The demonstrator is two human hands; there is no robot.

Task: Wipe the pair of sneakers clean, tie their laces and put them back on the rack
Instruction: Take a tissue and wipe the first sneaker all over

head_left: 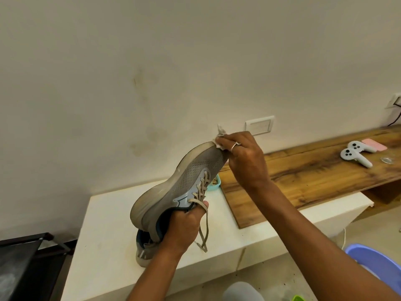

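My left hand grips a grey sneaker by its collar and holds it up on its side, toe pointing up and away. Its beige laces hang loose below my thumb. My right hand pinches a small white wipe against the sneaker's toe. The second grey sneaker stands on the white bench under my left hand, mostly hidden by the first sneaker and my wrist.
A dark shoe rack stands at the lower left. A wooden board lies across the bench to the right, carrying two white controllers and a pink item. A teal dish peeks out behind the sneaker. A purple stool is at lower right.
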